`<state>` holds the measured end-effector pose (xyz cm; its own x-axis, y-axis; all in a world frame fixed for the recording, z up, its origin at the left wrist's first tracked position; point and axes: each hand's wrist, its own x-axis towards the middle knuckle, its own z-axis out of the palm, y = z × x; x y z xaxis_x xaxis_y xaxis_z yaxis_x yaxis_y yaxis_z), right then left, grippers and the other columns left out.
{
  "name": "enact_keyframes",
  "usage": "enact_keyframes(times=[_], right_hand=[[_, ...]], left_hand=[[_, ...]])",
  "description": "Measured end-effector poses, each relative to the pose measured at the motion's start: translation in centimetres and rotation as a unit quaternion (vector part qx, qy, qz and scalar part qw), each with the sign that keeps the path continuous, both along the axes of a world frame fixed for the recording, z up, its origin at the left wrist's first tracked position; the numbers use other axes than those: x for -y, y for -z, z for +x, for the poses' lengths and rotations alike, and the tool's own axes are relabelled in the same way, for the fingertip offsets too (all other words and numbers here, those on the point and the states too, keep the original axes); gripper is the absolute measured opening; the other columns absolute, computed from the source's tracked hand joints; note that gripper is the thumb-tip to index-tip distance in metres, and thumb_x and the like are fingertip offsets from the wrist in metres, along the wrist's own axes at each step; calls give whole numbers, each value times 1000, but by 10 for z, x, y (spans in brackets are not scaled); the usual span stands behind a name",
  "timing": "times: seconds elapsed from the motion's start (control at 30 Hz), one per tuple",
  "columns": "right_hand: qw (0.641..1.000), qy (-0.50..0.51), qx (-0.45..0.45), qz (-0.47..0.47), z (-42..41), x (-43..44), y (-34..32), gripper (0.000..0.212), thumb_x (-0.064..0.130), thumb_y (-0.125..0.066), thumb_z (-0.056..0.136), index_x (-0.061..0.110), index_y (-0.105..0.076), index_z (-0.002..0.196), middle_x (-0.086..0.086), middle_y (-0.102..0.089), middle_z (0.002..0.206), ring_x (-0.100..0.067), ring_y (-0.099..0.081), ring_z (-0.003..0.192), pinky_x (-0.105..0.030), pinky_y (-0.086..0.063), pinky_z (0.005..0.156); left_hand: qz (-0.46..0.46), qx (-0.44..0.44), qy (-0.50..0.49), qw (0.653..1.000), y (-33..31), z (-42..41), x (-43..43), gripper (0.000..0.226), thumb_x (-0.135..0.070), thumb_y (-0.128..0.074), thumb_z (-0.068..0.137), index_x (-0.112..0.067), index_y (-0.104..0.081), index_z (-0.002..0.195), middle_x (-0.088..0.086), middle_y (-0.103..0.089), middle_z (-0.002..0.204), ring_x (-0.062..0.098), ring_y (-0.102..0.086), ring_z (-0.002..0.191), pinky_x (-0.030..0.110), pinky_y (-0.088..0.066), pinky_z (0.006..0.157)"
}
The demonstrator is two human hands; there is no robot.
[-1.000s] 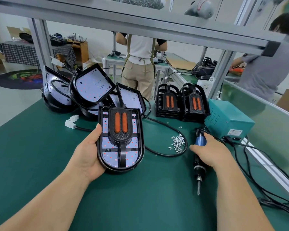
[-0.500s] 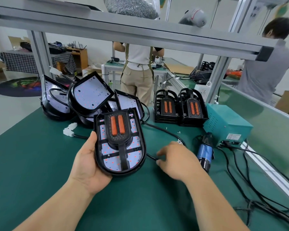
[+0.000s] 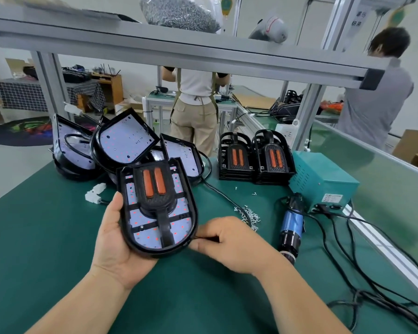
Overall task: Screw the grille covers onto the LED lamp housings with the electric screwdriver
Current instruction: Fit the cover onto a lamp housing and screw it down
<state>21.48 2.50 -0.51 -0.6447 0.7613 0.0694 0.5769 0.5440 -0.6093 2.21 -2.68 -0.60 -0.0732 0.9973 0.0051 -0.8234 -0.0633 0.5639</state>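
My left hand (image 3: 116, 239) cradles the lamp housing (image 3: 140, 227) from below, thumb curled along its left rim. It holds the housing tilted above the middle of the worktop (image 3: 46, 249), with the grille cover (image 3: 156, 189) seated on top. My right hand (image 3: 229, 242) has curled fingers, thumb and forefinger meeting at the housing's lower right rim. I cannot tell whether they pinch the rim or something small. The electric screwdriver (image 3: 291, 227) lies free towards the right edge, just in front of the teal power box (image 3: 323, 182). Loose screws (image 3: 250, 214) sit between it and the housing. Stacked grille covers (image 3: 253, 157) stand at the far edge, and bare housings (image 3: 121, 141) are heaped at the far left corner.
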Motion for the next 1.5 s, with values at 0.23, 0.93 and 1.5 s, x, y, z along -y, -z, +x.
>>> enact_keyframes(times=[0.23,0.93,1.5], right_hand=[[997,65,7,28,16,-9,-2,32,53,-56,94,27,-65,78,9,-57,78,-7,-54,80,-29,-43,84],[870,328,-362,-64,7,-20,6,32,8,-60,96,16,-63,127,16,-68,102,0,-64,82,-17,-52,79],[904,196,-356,-135,1,4,-19,117,97,-29,67,-7,-61,110,-20,-72,104,-25,-61,112,-44,-51,92]], left_hand=[[-11,54,-90,994,-4,-24,-3,44,-52,-46,92,-27,-80,103,3,-74,118,25,-73,104,42,-62,73],[-56,-96,132,985,8,-6,-2,73,-17,-85,24,1,-79,94,23,-74,105,40,-74,88,50,-61,64],[48,-329,102,938,4,7,-4,54,2,-43,46,-19,-78,82,7,-73,80,17,-70,70,23,-54,55]])
